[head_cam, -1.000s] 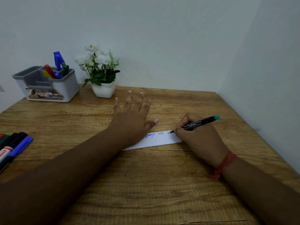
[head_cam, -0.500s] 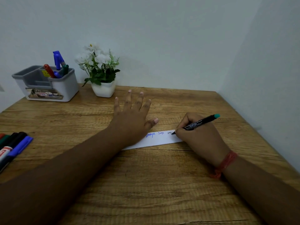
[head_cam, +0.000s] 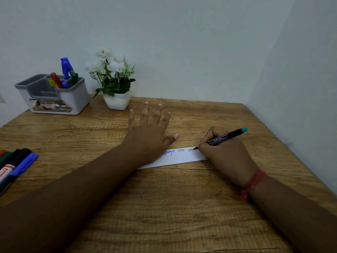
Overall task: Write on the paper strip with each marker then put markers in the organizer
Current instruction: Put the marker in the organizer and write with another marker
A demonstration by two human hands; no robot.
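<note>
Marker [head_cam: 223, 138] tip further along paper strip [head_cam: 179, 157]

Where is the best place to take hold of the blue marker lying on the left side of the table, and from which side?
Probably the middle of the blue marker, pinched across its round barrel from above. It lies flat on the table, outermost in the row of markers, so its right side is free, while a black marker lies close along its left. Its near end runs out of view.
</note>
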